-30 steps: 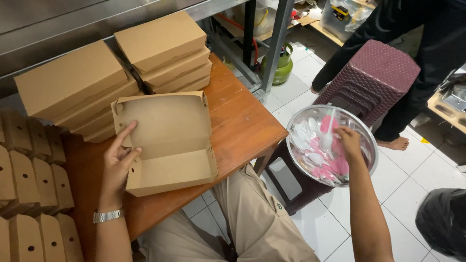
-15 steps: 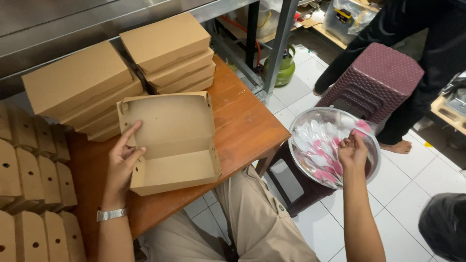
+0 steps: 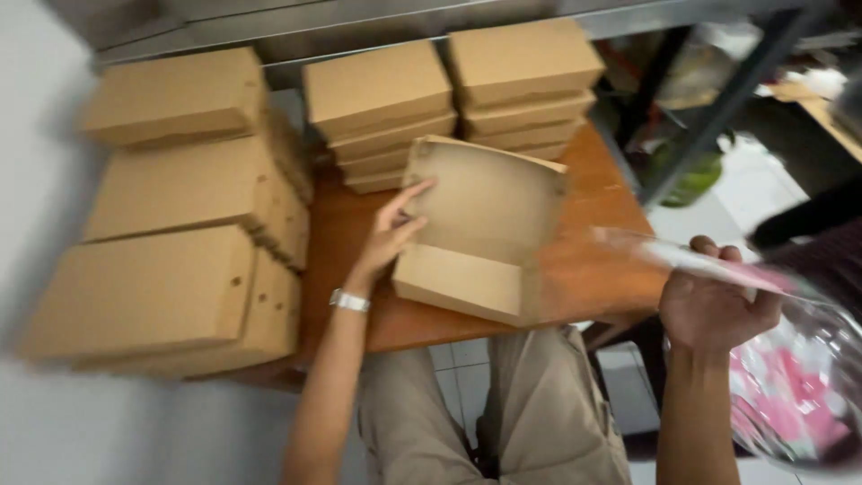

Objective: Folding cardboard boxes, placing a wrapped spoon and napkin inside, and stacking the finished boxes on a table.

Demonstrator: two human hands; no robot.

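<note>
Open brown cardboard box (image 3: 480, 229) lies mid-table; your left hand (image 3: 391, 235) rests fingers spread on its nine-o'clock edge. It looks light and crushable, so grip the walls. At three o'clock, your right hand (image 3: 714, 301) clamps the clear bowl's (image 3: 808, 395) rim.

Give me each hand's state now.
Left hand: open, fingers on the open box.
Right hand: closed on the bowl rim.
</note>
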